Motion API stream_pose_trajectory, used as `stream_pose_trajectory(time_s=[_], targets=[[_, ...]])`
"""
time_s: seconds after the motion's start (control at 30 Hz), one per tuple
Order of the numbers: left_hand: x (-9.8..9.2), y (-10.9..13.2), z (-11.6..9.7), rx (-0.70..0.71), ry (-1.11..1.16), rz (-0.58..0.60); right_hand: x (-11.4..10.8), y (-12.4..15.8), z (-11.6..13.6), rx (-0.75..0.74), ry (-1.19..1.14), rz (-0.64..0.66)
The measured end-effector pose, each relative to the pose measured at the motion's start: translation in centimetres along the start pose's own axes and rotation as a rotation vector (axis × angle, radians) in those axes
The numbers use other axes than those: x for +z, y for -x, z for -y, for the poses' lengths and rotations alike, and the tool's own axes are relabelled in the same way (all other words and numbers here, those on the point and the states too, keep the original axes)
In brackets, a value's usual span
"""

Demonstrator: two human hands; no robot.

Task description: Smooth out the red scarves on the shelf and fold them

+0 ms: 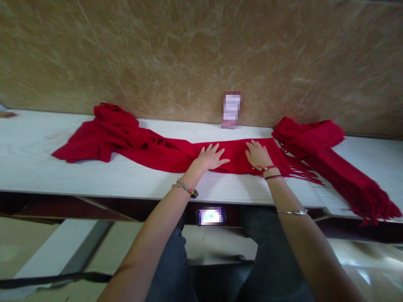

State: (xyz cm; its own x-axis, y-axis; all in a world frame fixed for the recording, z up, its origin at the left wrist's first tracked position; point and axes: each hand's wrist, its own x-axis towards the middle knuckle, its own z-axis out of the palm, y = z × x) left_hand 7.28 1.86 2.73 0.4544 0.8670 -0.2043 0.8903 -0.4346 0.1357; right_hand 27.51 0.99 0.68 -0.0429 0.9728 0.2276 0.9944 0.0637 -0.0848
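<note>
A long red scarf (pixel 170 152) lies across the white table, bunched up at its left end and smoother toward its fringed right end. My left hand (pixel 211 157) rests on the flat stretch with fingers spread. Farther right, my right hand (pixel 258 155) lies palm down near the fringe, its fingers extended. Both hands touch the cloth without gripping it. To the right, a second red scarf (pixel 324 147) is folded over itself, its fringe hanging toward the table's front edge.
The narrow white table (pixel 151 184) runs against a brown marbled wall (pixel 195 54). A blurred phone-like object (pixel 231 110) leans on the wall. Below the front edge, a lit phone (pixel 211 216) sits above my legs. A white beam (pixel 59 251) is at lower left.
</note>
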Motion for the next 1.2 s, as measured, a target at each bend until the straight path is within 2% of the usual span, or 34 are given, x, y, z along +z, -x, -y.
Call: stream_pose_trajectory(time_s=[0.1, 0.2, 0.3, 0.4, 0.5, 0.6, 0.7, 0.77, 0.83, 0.93, 1.0, 1.1, 1.2], targets=[[0.2, 2.0, 1.6, -0.041, -0.006, -0.058, -0.3, 0.0, 2.0, -0.121, -0.069, -0.010], [1.0, 3.3, 3.0, -0.083, 0.004, -0.116, -0.2, 0.5, 3.7, -0.245, -0.064, 0.040], [1.7, 3.7, 3.4, -0.113, 0.006, -0.107, 0.2, 1.2, 3.9, -0.287, 0.003, 0.089], [2.1, 3.7, 3.3, -0.122, -0.010, -0.116, 0.3, 1.5, 2.2, -0.233, 0.038, 0.095], [2.2, 3.8, 3.3, -0.119, -0.044, -0.148, 0.2, 1.5, -0.7, -0.136, 0.024, 0.084], [2.2, 4.1, 3.2, -0.139, -0.064, -0.163, 0.1, 1.4, -3.7, -0.021, -0.003, 0.025], [2.0, 4.6, 2.8, -0.176, -0.075, -0.161, -0.3, 1.4, -4.9, 0.061, -0.003, -0.050], [1.8, 4.9, 2.5, -0.196, -0.097, -0.182, -0.8, 1.4, -4.0, 0.062, -0.003, -0.085], [1.7, 5.0, 2.2, -0.197, -0.129, -0.230, -1.3, 1.5, -1.9, -0.015, -0.034, -0.108], [1.6, 5.0, 1.8, -0.182, -0.160, -0.312, -1.2, 1.7, 2.1, -0.342, -0.178, -0.095], [1.4, 5.1, 1.7, -0.190, -0.168, -0.344, -0.5, 2.0, 4.1, -0.521, -0.213, 0.027], [1.0, 5.6, 2.0, -0.236, -0.188, -0.369, 0.8, 2.3, 5.2, -0.570, -0.189, 0.153], [0.6, 6.3, 2.8, -0.288, -0.212, -0.329, 1.4, 2.4, 4.9, -0.560, -0.186, 0.144]])
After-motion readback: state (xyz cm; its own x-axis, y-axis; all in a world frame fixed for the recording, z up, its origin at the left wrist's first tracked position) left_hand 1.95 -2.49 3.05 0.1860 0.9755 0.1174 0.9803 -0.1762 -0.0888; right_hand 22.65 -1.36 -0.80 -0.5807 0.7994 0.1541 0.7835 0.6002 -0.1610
